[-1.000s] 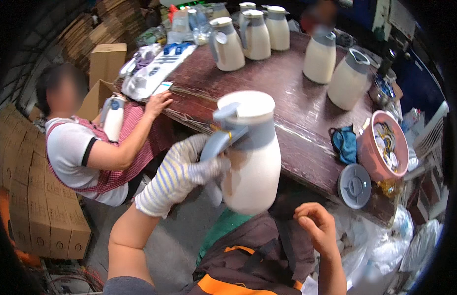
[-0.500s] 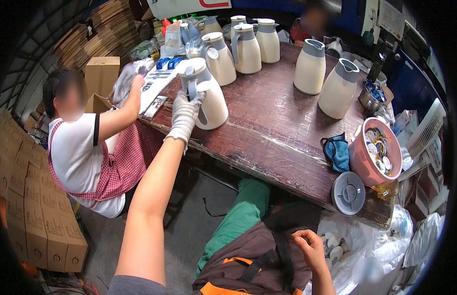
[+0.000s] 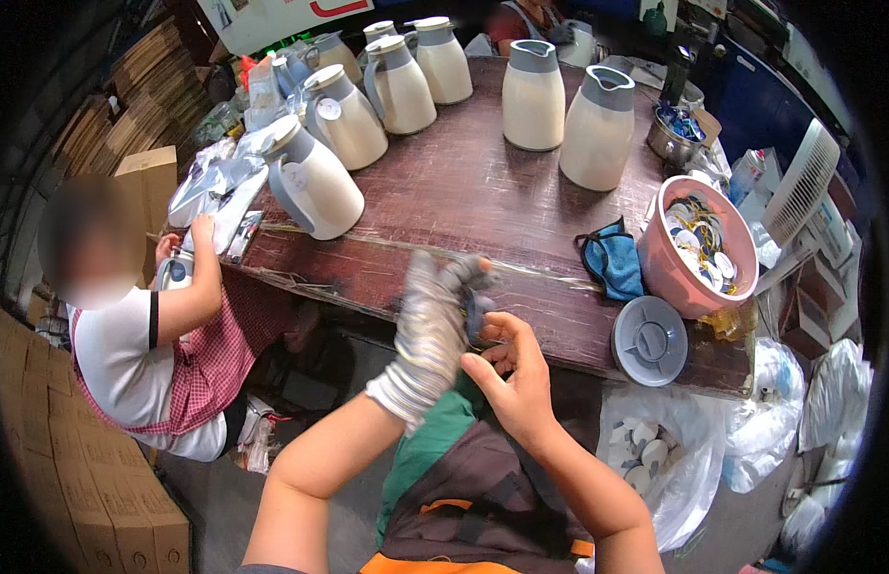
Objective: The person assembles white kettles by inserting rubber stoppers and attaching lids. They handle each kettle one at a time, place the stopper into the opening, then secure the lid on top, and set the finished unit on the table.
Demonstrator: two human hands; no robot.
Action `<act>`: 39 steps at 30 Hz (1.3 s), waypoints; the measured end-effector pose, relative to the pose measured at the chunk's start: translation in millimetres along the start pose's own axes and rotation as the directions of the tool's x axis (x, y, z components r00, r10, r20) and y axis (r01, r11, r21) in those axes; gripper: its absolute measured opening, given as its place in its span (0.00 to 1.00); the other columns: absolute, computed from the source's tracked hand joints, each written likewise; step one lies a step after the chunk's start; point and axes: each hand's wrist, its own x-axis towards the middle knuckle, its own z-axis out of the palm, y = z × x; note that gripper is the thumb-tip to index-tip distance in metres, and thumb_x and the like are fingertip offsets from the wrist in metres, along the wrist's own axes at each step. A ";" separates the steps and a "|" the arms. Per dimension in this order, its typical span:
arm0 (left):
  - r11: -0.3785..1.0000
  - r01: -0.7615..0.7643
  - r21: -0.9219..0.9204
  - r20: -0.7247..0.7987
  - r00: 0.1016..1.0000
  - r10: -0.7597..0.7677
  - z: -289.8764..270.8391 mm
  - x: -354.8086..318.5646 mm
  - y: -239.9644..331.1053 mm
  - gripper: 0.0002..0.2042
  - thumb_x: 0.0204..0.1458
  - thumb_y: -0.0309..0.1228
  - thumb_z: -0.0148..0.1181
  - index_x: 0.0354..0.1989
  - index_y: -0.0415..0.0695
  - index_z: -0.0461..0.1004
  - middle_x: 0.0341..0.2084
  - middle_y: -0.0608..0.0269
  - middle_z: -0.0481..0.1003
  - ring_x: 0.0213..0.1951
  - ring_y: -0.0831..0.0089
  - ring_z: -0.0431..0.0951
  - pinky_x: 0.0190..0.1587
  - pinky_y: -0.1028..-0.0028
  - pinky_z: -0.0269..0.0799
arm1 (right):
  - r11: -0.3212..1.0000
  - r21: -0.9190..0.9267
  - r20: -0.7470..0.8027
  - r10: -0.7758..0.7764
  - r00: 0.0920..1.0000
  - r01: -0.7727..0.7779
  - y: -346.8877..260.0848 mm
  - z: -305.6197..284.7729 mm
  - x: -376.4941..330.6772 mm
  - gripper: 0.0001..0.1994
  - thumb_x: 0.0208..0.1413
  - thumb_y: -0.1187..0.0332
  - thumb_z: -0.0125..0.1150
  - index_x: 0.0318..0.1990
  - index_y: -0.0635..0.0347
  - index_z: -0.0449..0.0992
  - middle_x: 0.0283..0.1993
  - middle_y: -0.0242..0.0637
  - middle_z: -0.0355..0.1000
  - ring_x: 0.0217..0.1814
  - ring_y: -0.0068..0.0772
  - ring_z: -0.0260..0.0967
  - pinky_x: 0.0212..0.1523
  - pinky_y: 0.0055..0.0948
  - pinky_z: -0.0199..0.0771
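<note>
In front of the table edge, my left hand (image 3: 430, 320) is raised in a grey-and-white striped knit glove, its fingers smeared by motion. My bare right hand (image 3: 516, 378) is right beside it, fingers curled toward the palm side of the glove. A small dark grey-blue patch (image 3: 475, 314) shows between the hands; whether it is part of the glove or a separate thing I cannot tell. Nearest to my left hand on the table stands a cream jug (image 3: 325, 196) with a grey handle and a lid. Several similar lidded jugs (image 3: 401, 91) stand behind it.
Two lidless jugs (image 3: 594, 134) stand mid-table. Toward the right are a blue cloth pouch (image 3: 612, 260), a pink tub (image 3: 659, 253) of round tags and a grey divided disc (image 3: 650, 342). A seated co-worker (image 3: 129, 354) is at left, beside stacked cartons (image 3: 90, 459). Another person sits across the table.
My left hand has let go of the near jug and come back toward me. My right hand has risen to meet it. The co-worker's hands have drawn in. My view has shifted.
</note>
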 end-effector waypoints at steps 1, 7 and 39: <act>0.996 -0.048 0.073 0.001 0.999 0.048 9.2 -1.0 -16.2 0.33 0.59 0.62 0.34 0.45 0.44 0.74 0.39 0.64 0.76 0.37 0.74 0.72 0.42 0.73 0.70 | 0.995 -0.096 -0.042 -0.044 0.998 0.039 7.8 -6.5 2.4 0.14 0.56 0.68 0.62 0.48 0.63 0.72 0.39 0.39 0.71 0.37 0.25 0.69 0.38 0.24 0.70; 0.881 -0.191 0.432 0.305 0.951 0.057 19.8 14.1 -63.2 0.18 0.66 0.42 0.42 0.51 0.43 0.72 0.45 0.66 0.74 0.47 0.78 0.71 0.53 0.75 0.66 | 0.945 0.317 -0.251 0.167 0.953 -0.083 45.6 -68.1 -0.4 0.07 0.62 0.68 0.51 0.42 0.62 0.68 0.37 0.35 0.73 0.34 0.26 0.73 0.30 0.20 0.70; -0.124 -0.324 0.938 0.335 0.938 0.084 57.5 206.4 135.3 0.31 0.36 0.39 0.76 0.49 0.36 0.74 0.62 0.54 0.56 0.55 0.58 0.68 0.41 0.71 0.82 | 0.858 0.110 0.055 0.499 0.865 -0.502 159.9 -96.6 -133.4 0.10 0.58 0.67 0.60 0.42 0.65 0.75 0.29 0.31 0.75 0.29 0.18 0.70 0.32 0.20 0.70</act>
